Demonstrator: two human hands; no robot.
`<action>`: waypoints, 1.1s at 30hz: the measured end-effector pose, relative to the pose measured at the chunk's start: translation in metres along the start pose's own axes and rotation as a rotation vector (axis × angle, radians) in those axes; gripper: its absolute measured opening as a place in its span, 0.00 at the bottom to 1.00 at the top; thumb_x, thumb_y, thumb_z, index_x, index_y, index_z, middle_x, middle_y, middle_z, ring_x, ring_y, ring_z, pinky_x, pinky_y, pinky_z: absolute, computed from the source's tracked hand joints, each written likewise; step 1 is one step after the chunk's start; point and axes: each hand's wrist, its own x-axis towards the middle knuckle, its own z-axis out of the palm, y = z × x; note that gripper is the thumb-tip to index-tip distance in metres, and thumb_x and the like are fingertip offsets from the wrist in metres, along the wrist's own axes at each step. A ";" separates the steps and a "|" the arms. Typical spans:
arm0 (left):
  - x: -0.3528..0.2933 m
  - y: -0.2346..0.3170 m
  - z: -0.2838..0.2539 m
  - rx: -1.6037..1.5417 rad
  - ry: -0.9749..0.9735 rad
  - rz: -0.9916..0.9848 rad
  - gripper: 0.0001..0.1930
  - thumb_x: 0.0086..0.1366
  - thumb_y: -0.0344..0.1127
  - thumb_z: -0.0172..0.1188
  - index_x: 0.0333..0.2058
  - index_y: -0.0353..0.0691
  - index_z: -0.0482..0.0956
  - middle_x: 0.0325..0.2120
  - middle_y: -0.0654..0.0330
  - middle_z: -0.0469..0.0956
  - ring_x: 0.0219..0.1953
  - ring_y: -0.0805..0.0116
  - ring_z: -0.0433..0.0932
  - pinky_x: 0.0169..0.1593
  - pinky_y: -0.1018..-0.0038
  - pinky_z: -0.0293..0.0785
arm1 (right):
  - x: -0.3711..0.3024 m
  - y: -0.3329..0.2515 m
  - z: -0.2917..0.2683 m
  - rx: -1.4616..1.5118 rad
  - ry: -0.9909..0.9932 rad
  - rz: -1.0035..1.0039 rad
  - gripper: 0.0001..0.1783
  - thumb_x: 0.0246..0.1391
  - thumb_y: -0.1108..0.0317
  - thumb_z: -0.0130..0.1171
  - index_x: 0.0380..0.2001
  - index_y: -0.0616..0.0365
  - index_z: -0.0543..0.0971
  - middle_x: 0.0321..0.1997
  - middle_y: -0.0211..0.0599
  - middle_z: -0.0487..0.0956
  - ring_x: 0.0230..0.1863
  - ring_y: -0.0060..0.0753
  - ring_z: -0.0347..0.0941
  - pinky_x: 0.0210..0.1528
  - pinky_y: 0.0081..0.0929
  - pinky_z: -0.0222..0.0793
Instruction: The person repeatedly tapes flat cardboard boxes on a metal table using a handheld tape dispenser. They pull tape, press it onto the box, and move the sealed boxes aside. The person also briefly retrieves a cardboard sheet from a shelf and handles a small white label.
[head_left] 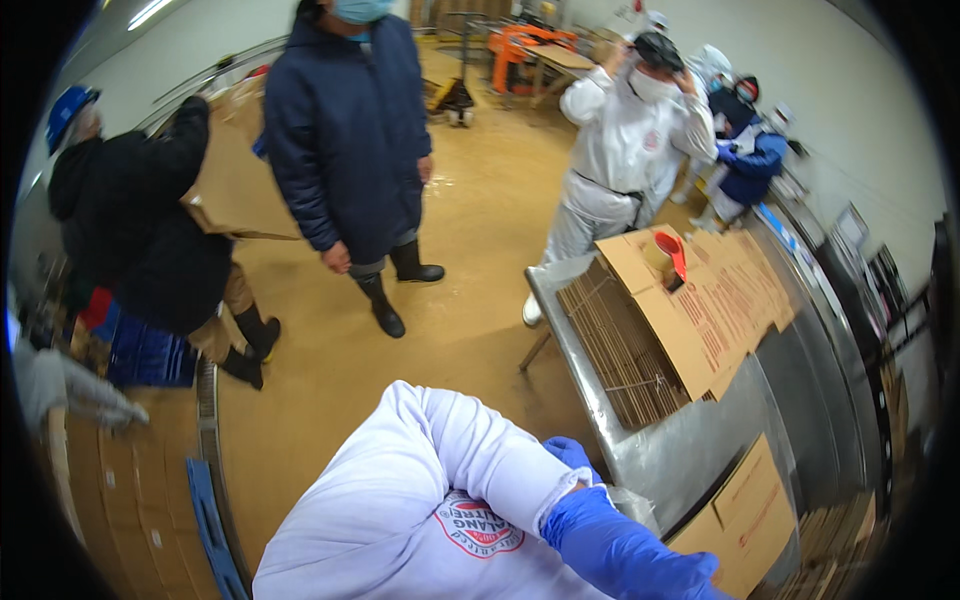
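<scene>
My left arm, in a white sleeve, bends across the front of me. Its blue-gloved hand points toward the lower right beside the metal table, with a strip of bare wrist between cuff and glove. Another blue-gloved hand, apparently my right hand, shows just beyond the left cuff, close to that wrist; its forearm is hidden. The fingers of both are mostly hidden or smeared. Nearest to my hands are a clear plastic piece on the table edge and a flat brown carton.
The metal table holds stacked flattened cartons with a red tape dispenser on top. Ahead stand a person in a navy coat and one in white. At left, someone in black is beside a big cardboard box.
</scene>
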 end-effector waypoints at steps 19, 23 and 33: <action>-0.201 0.169 -0.257 -0.042 0.649 -0.532 0.30 0.69 0.41 0.50 0.66 0.37 0.56 0.52 0.54 0.74 0.59 0.66 0.69 0.63 0.69 0.60 | 0.006 -0.267 -0.155 0.032 0.644 -0.264 0.13 0.54 0.65 0.63 0.40 0.59 0.82 0.40 0.30 0.82 0.43 0.23 0.75 0.48 0.25 0.70; -0.237 0.156 -0.293 0.439 0.903 -0.744 0.30 0.66 0.38 0.54 0.64 0.36 0.61 0.55 0.53 0.73 0.58 0.63 0.69 0.64 0.68 0.58 | 0.027 -0.281 -0.238 -0.149 0.928 -0.323 0.18 0.52 0.59 0.65 0.40 0.61 0.81 0.39 0.34 0.82 0.42 0.26 0.76 0.46 0.25 0.70; -0.317 0.101 -0.373 1.082 0.150 -0.968 0.24 0.61 0.36 0.60 0.56 0.41 0.72 0.44 0.51 0.78 0.47 0.53 0.75 0.53 0.60 0.70 | 0.205 -0.335 -0.330 -0.707 0.788 0.294 0.44 0.31 0.22 0.61 0.31 0.56 0.85 0.34 0.49 0.83 0.38 0.51 0.80 0.39 0.40 0.74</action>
